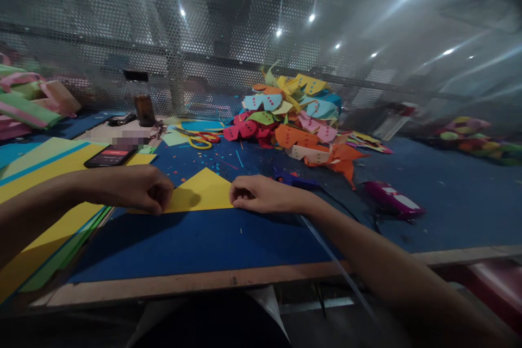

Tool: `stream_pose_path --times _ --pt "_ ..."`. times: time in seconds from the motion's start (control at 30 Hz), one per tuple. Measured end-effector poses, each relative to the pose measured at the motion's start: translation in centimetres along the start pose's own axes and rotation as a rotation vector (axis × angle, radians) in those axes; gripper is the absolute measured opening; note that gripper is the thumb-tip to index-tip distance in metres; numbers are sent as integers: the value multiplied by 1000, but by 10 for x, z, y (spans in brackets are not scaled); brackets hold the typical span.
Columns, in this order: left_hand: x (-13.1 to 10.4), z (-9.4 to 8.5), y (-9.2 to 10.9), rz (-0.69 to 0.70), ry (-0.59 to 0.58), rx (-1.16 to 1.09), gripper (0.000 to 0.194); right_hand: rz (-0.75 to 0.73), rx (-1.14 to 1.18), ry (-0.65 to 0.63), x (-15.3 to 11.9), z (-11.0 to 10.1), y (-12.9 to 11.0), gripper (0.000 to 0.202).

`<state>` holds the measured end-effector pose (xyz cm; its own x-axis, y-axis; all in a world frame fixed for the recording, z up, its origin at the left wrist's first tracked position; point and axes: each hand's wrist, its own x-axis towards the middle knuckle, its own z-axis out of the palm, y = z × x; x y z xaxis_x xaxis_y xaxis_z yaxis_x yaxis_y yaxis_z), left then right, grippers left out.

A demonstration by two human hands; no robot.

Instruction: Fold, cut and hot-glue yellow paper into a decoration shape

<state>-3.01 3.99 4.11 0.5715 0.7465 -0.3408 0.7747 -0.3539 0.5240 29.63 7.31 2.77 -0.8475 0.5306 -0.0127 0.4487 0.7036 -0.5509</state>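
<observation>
A sheet of yellow paper (206,193), folded into a triangle, lies on the blue table surface with its peak pointing away from me. Its straight edge runs along the side nearest me. My left hand (153,187) is closed, fingers curled, at the paper's left corner. At the opposite corner, my right hand (256,194) is also closed, its thumb and curled fingers on the paper. Both hands hide the corners beneath them. Scissors with red and yellow handles (199,143) lie beyond the triangle, among small paper scraps.
A heap of colourful folded-paper shapes (281,114) stands at the back. Coloured sheets (61,190) and a phone (112,154) lie left, near a dark-lidded jar (142,100). To the right are a blue glue gun (296,180) and a purple case (391,199).
</observation>
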Motion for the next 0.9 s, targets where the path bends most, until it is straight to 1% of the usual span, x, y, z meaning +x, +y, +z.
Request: stream_pose_path --times 0.03,0.1,0.2,0.3,0.47,0.57,0.7,0.8,0.9 --pt "0 1 -1 -4 -2 -6 7 1 2 -1 0 0 0 14" --pt "-2 3 -2 -16 30 -11 8 -1 4 -3 0 0 0 14" --pt "-8 5 -2 -45 72 -11 13 -1 3 -4 0 0 0 15" --pt "-15 4 -3 -72 60 19 18 -2 1 -3 0 0 1 15" --pt "-22 -2 -4 -76 48 78 22 -11 -4 -7 1 0 2 15" --pt "-25 -5 -5 -93 35 122 22 -8 -11 -11 1 -1 2 15" --pt "-30 -9 -12 -127 21 177 20 -7 1 -5 1 0 2 14" --pt "-34 -10 -17 -118 18 141 17 -14 8 -4 1 1 2 7" --pt "-33 -9 -15 -76 26 62 14 -22 -18 0 1 1 1 6"
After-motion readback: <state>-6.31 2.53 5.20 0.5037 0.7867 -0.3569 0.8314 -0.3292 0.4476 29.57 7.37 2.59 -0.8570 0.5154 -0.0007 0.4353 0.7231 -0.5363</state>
